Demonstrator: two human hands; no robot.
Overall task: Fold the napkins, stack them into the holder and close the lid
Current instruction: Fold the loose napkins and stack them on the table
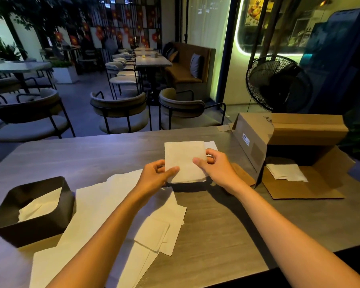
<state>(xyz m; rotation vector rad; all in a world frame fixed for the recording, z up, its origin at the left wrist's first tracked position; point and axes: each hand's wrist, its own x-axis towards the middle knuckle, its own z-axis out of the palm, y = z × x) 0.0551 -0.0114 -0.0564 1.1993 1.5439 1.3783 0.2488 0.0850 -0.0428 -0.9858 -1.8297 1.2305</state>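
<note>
Your left hand [156,173] pinches lower-left edge of folded napkin [184,161], thumb on top. Your right hand [215,166] pinches its right edge, thumb across front. Napkin held upright-ish above table [227,225], mid-centre. Unfolded napkins [104,196] spread flat under/near your left arm. Black holder [32,210] far left, lid off, w/ napkins inside. Open cardboard box [299,154] right, few napkins in it.

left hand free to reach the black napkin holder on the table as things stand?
Probably not yet. The left hand grips the folded white napkin together with the right hand. The path to the open-topped black napkin holder looks clear, with only flat white paper sheets between.
</note>
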